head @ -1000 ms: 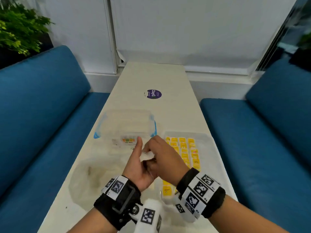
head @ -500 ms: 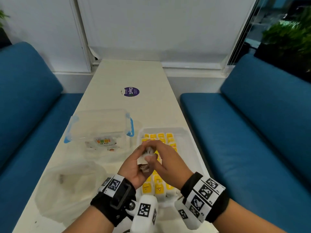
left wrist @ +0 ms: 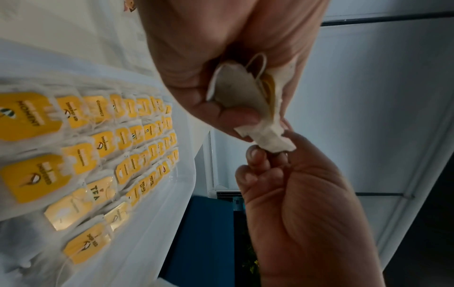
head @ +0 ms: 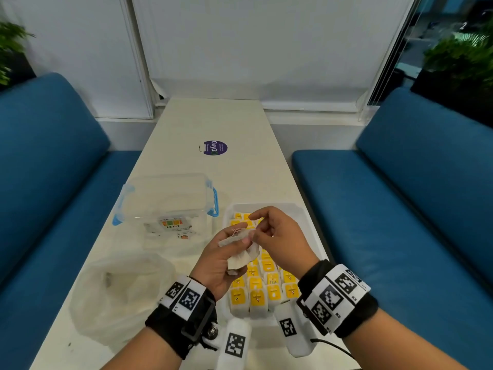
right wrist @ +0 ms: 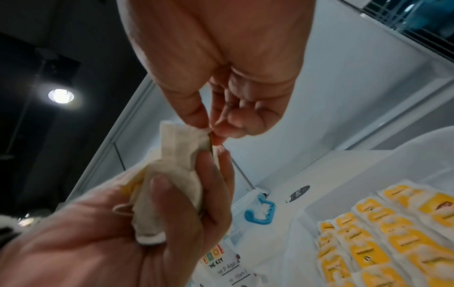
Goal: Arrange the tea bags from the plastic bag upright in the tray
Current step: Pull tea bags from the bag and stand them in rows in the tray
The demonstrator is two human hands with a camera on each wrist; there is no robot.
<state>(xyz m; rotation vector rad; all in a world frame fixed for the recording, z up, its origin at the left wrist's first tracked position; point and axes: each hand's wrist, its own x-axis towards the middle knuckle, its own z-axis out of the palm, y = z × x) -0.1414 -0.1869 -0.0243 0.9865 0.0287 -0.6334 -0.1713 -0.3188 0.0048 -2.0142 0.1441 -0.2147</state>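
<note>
My left hand (head: 236, 251) grips a small bunch of white tea bags (head: 244, 256) above the white tray (head: 306, 222). My right hand (head: 254, 228) pinches the top edge of one of these bags between thumb and fingers. The left wrist view shows the held tea bags (left wrist: 239, 93) in my left hand (left wrist: 221, 108), with my right hand (left wrist: 272, 155) at their tip. The right wrist view shows that pinch by my right hand (right wrist: 212, 134) on the tea bags (right wrist: 176, 169). Several rows of yellow-tagged tea bags (head: 262, 287) stand in the tray. The crumpled plastic bag (head: 120, 297) lies left of the tray.
A clear lidded box with blue clips (head: 165, 201) stands behind the plastic bag, touching the tray's far left corner. A purple round sticker (head: 215, 147) is on the white table (head: 213, 118) further back. Blue benches (head: 400, 209) flank the table on both sides.
Both hands have moved to the right, from in front of the clear box to over the tray. My right fingers have shifted to pinch the top of one tea bag.
</note>
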